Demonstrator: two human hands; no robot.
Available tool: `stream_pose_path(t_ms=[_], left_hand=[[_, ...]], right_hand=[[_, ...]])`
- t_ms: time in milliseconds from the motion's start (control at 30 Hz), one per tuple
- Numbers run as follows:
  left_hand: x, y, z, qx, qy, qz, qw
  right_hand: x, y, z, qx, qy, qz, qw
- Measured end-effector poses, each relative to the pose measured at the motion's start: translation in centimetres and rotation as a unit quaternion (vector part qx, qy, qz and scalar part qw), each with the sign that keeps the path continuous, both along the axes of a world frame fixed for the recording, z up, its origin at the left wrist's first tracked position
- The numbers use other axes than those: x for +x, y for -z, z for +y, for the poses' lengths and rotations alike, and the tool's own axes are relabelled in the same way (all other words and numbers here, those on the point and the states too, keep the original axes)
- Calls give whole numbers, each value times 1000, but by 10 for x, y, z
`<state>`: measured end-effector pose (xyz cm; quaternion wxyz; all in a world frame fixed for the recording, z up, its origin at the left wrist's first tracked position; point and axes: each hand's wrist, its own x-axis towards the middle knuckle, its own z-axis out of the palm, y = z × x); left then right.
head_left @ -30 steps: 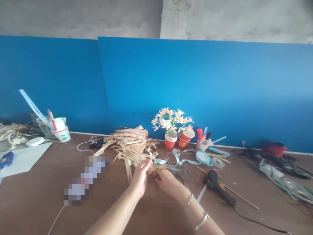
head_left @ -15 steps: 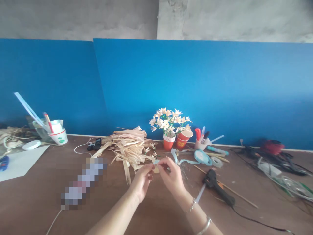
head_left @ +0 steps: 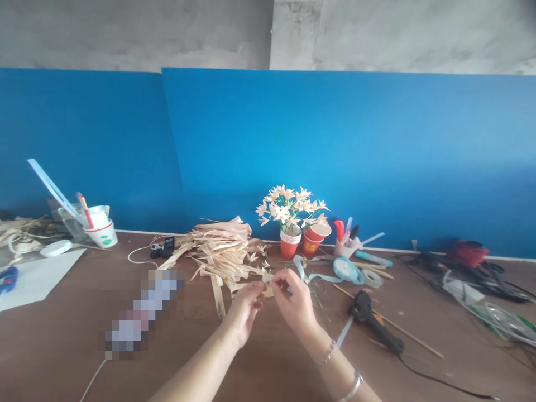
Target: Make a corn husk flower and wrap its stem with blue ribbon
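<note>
My left hand (head_left: 246, 308) and my right hand (head_left: 296, 300) meet over the middle of the table, fingertips pinched close together. Between them is a small pale piece of dried husk (head_left: 268, 290), gripped from both sides; its exact shape is partly covered by the fingers. Just beyond my left hand lies a heap of dried husk strips (head_left: 224, 245). Straight behind my hands, cream-coloured husk flowers (head_left: 288, 206) on green stems stand in a stack of red paper cups (head_left: 290, 245). A second red cup (head_left: 315, 237) leans beside it.
A black glue gun (head_left: 372, 318) and a thin wooden stick (head_left: 419, 338) lie to the right. Behind them are a blue ribbon roll (head_left: 348, 269) and clear tape (head_left: 372, 278). A pixelated object (head_left: 142, 315) lies left. Tangled cables (head_left: 498, 285) occupy the far right.
Hardly anything differs. Both hands keep their pinch on the husk piece in the same place; the whole view has shifted very slightly.
</note>
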<state>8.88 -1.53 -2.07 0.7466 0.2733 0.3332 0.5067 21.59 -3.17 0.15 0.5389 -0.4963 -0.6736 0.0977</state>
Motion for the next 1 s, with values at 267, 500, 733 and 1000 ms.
stream_pose_path(t_ms=[267,500,733,1000], left_hand=[[0,-3,-2,6,9,6,1000],[0,-2,-1,3,12,1,1000],[-1,-2,-1,9,18,0,1000],[-6,-5,1,114,24,18,993]], right_hand=[[0,-1,-1,-17,12,3,1000],[0,-1,-2,-19,21,-2,1000],[1,1,0,-18,17,-2,1000],[-1,2,-7,-24,8,81,996]])
